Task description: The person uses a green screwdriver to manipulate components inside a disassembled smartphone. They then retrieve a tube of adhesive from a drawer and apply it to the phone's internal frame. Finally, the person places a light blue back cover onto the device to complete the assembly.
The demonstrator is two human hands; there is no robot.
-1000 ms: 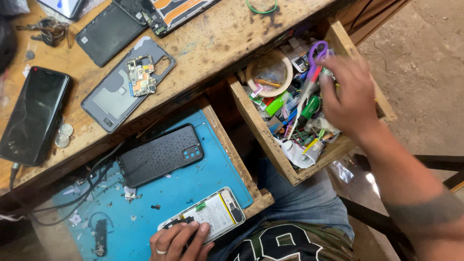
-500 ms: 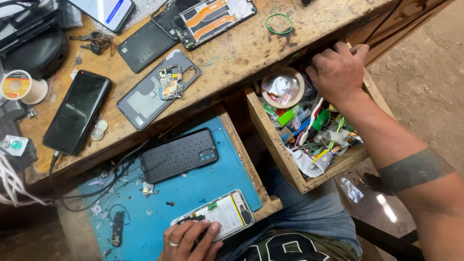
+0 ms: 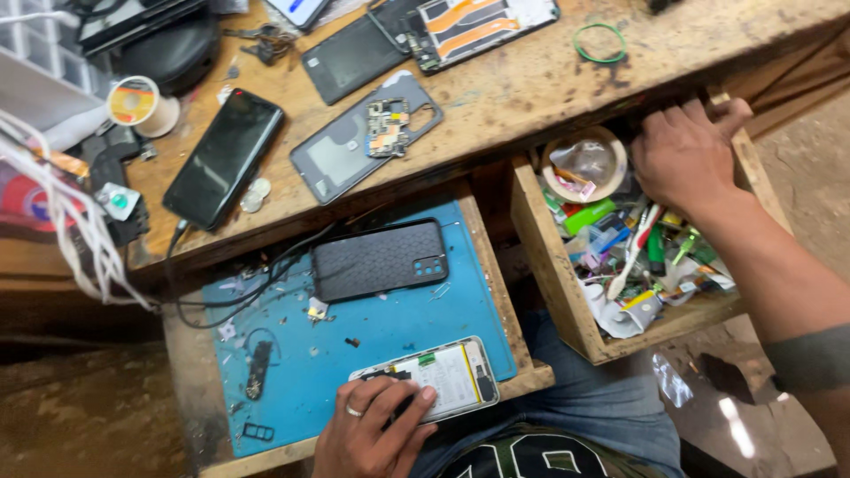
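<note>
bench (image 3: 496, 106): worn wood | on it: black phone (image 3: 223, 158); grey back cover (image 3: 363, 137); green band (image 3: 598, 42)

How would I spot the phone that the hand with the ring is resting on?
Find the blue mat on the pull-out wooden shelf below the bench. At its near edge the left hand rests on an opened phone with white and yellow insides. The other phone there, a black textured one, is closed.
</note>
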